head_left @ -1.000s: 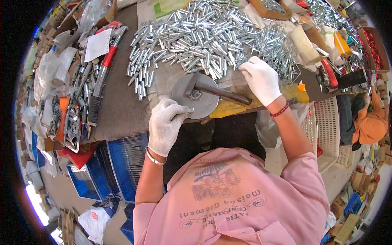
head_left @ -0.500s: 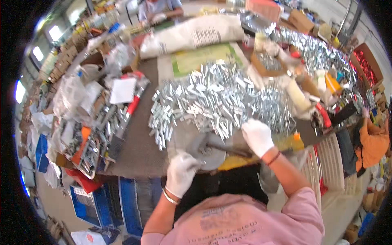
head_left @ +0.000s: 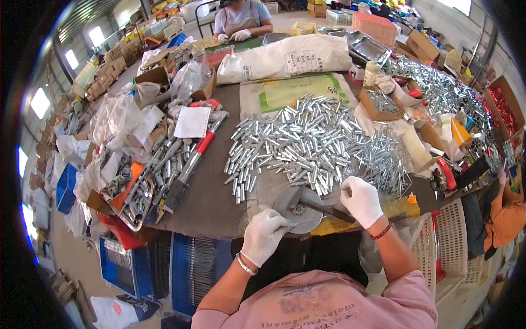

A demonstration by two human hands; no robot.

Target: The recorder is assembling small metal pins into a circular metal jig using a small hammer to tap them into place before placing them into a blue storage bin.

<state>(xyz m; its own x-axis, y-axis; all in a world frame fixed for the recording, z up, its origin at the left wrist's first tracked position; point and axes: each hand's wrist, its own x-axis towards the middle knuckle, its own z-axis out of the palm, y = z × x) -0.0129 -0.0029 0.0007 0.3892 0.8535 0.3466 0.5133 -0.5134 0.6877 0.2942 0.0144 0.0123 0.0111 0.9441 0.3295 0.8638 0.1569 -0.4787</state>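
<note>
My left hand (head_left: 266,236), in a white glove, is pinched at the near left edge of a round grey metal disc (head_left: 308,220). A small metal piece (head_left: 293,224) shows at its fingertips. Across the disc lies a hammer (head_left: 332,211), its head on the disc and its handle pointing right. Just beyond that handle my right hand (head_left: 361,202), gloved too, has its fingers drawn together; what they hold, if anything, is hidden. Ahead of both hands spreads a heap of short silvery metal sleeves (head_left: 296,142), with thin screw-like pieces (head_left: 381,162) heaped at its right.
Metal tools and plastic bags crowd the left, with a white paper (head_left: 192,122) on top. A long white sack (head_left: 287,57) lies behind the heap. Blue crates (head_left: 192,268) stand below the table, white baskets (head_left: 452,236) at right. A co-worker (head_left: 241,22) sits opposite; another person (head_left: 504,214) is at far right.
The whole view has shifted, so the table appears farther right and lower, and the blur has cleared. My right hand has drawn slightly back from the heap. The left stays by the disc.
</note>
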